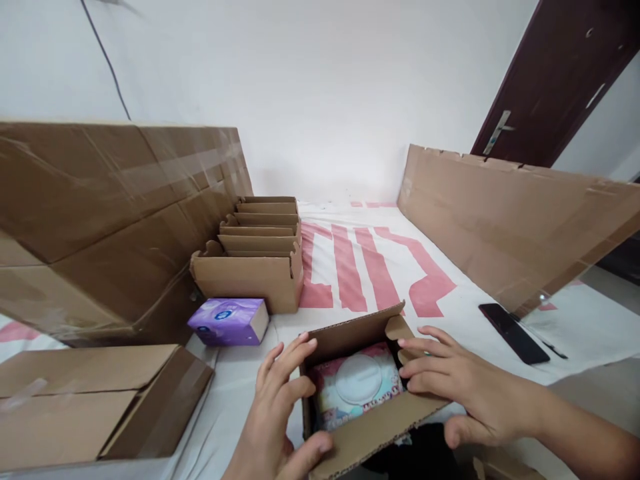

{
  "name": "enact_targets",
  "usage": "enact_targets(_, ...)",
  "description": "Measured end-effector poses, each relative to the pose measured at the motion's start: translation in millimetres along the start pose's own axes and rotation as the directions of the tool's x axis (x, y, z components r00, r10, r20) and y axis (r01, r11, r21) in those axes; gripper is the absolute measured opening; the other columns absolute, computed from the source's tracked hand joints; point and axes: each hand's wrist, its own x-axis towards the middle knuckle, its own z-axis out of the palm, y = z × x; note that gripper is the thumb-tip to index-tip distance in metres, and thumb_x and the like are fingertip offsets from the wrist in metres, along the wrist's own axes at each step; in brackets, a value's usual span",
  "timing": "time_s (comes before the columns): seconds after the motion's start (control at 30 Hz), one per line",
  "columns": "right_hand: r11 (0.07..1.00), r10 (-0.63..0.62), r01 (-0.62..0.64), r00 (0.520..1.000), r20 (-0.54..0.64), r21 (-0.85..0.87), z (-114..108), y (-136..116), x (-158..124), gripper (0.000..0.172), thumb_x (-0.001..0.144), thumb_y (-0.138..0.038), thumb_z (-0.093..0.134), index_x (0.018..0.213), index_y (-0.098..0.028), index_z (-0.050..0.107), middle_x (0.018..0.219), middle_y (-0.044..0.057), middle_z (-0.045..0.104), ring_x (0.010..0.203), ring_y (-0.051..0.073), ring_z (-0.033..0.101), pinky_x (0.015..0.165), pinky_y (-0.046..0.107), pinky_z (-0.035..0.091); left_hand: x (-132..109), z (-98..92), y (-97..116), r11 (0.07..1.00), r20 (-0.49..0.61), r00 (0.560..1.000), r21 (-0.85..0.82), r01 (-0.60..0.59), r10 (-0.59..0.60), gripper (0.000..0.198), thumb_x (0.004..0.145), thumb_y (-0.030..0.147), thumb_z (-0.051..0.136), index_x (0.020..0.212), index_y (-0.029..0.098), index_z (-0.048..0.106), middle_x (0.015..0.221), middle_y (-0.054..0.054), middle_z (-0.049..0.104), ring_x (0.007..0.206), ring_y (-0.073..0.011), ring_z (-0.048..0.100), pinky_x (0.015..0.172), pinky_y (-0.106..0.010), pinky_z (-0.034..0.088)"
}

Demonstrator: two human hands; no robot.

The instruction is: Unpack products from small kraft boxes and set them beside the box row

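A small open cardboard box sits low in front of me, its flaps raised. Inside lies a colourful pack of wipes with a white oval lid facing up. My left hand holds the box at its left side, fingers curved over the left edge and thumb against the front flap. On the opposite side, my right hand grips the box's right end, with the fingertips at the side flap and the thumb lower, outside the front wall.
A purple tissue pack lies beside a row of cardboard boxes. A closed carton is at the near left. Cardboard panels flank both sides. A black phone lies on the right, with a cable beside it.
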Motion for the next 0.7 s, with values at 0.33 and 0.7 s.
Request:
enact_targets(0.33, 0.918, 0.137, -0.254, 0.924, -0.357, -0.305, 0, 15, -10, 0.046, 0.101, -0.048, 0.035, 0.110, -0.018, 0.068, 0.078, 0.008, 0.066, 0.079, 0.023, 0.055, 0.074, 0.038, 0.042, -6, -3.4, -9, 0.997, -0.143, 0.987, 0.021, 0.073, -0.069, 0.058, 0.052, 0.063, 0.082, 0.092, 0.028, 0.060, 0.120, -0.012, 0.067, 0.120, -0.0390, 0.054, 0.101, -0.048, 0.037)
enact_targets(0.7, 0.960, 0.176, -0.176, 0.984, -0.021, -0.219, 0, 29, 12, 0.095, 0.075, -0.071, 0.062, 0.149, -0.019, 0.034, 0.149, 0.019, 0.041, 0.137, 0.035, 0.039, 0.107, 0.050, 0.040, -9, -12.0, -8, 0.988, -0.099, 0.995, 0.145, 0.047, -0.033, 0.067, 0.042, 0.075, 0.078, 0.083, 0.026, 0.059, 0.117, -0.013, 0.067, 0.113, -0.0386, 0.056, 0.092, -0.043, 0.042)
